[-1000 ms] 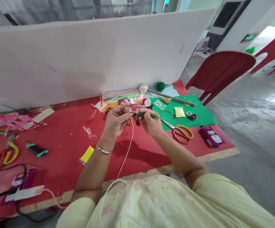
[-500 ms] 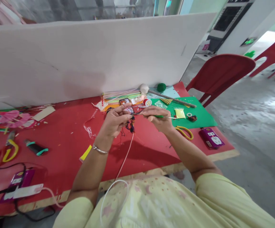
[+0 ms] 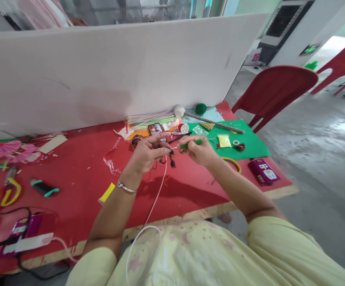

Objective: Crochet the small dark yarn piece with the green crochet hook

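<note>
My left hand (image 3: 148,153) pinches a small piece of dark multicoloured crochet work (image 3: 172,162) between thumb and fingers. Part of the piece hangs below the fingertips. My right hand (image 3: 200,151) is closed around the green handle of a crochet hook (image 3: 193,143). The hook's thin metal shaft points left and reaches the left fingertips. Whether its tip sits inside a stitch is too small to tell. Just behind my left hand lies a dark yarn ball (image 3: 136,141), partly covered by the fingers.
On the red table (image 3: 83,167), a phone (image 3: 155,128) and a thread spool (image 3: 183,128) lie beyond my hands. A green sheet (image 3: 254,145) holds a yellow packet (image 3: 224,141). Scissors (image 3: 11,190) and a cutter (image 3: 44,187) lie left. A white panel (image 3: 115,71) borders the back.
My right hand has turned the hook, so its handle now tilts up to the right and its shaft shows between the hands. The dark crochet work has shifted slightly right.
</note>
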Demonstrator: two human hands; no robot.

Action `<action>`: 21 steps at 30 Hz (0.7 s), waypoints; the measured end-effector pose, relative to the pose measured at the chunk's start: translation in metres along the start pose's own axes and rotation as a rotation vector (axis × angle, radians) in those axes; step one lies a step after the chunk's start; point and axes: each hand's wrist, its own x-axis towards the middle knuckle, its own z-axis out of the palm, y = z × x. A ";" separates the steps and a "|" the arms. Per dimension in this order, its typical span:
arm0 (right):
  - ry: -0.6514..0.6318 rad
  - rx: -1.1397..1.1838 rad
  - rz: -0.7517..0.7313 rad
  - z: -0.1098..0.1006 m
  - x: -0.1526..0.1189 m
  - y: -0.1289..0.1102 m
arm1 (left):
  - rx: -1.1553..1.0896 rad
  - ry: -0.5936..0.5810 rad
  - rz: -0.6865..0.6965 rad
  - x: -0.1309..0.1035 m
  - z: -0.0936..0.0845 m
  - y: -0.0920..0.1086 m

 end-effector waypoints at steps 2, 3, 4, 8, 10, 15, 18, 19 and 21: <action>0.101 0.073 0.021 0.015 -0.010 0.015 | 0.034 0.094 0.120 0.002 0.005 -0.010; 0.130 0.025 -0.019 0.021 -0.014 0.019 | 0.073 0.150 0.173 0.003 0.007 -0.014; 0.136 -0.083 -0.074 0.027 -0.017 0.021 | 0.112 0.203 0.221 0.004 0.009 -0.017; 0.138 -0.452 -0.293 0.037 -0.019 0.019 | 0.113 0.341 0.296 0.004 0.013 -0.020; 0.152 -0.504 -0.343 0.038 -0.016 0.018 | 0.051 0.354 0.272 0.002 0.015 -0.019; 0.288 -0.558 -0.410 0.040 -0.015 0.019 | -0.052 0.294 0.171 -0.003 0.017 -0.015; 0.324 -0.569 -0.358 0.042 -0.015 0.019 | 0.001 0.291 0.162 -0.005 0.014 -0.016; 0.328 -0.571 -0.346 0.042 -0.015 0.018 | 0.038 0.300 0.175 -0.005 0.013 -0.016; 0.342 -0.564 -0.346 0.044 -0.014 0.018 | 0.106 0.319 0.201 -0.005 0.012 -0.017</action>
